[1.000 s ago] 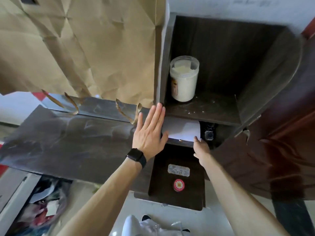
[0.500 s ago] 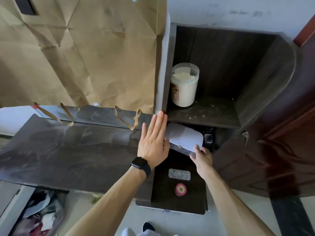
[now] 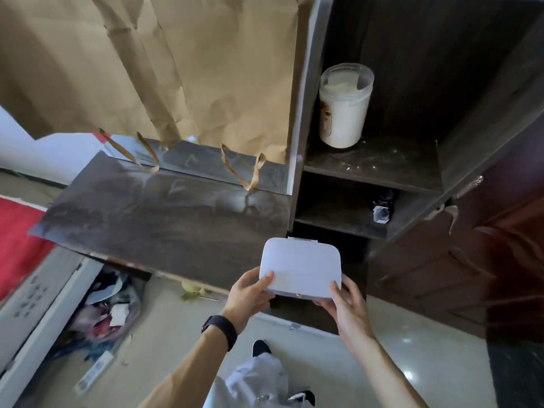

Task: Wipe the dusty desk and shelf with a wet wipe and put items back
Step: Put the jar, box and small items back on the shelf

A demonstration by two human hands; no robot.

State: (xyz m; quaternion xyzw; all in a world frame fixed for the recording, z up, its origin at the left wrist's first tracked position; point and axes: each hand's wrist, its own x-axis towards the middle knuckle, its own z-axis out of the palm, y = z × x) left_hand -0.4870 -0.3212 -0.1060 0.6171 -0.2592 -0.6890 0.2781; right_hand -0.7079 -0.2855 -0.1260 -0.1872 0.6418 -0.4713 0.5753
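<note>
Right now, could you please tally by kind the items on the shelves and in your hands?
White box: 1, held between the left hand and the right hand.
White jar: 1, on the upper shelf.
Small dark object: 1, on the middle shelf.
Total: 3

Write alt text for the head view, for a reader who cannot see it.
The left hand and the right hand hold a white box by its near corners, beside a dusty dark desk. To the right, a shelf unit holds a white jar; a brown paper bag is behind the desk.
</note>
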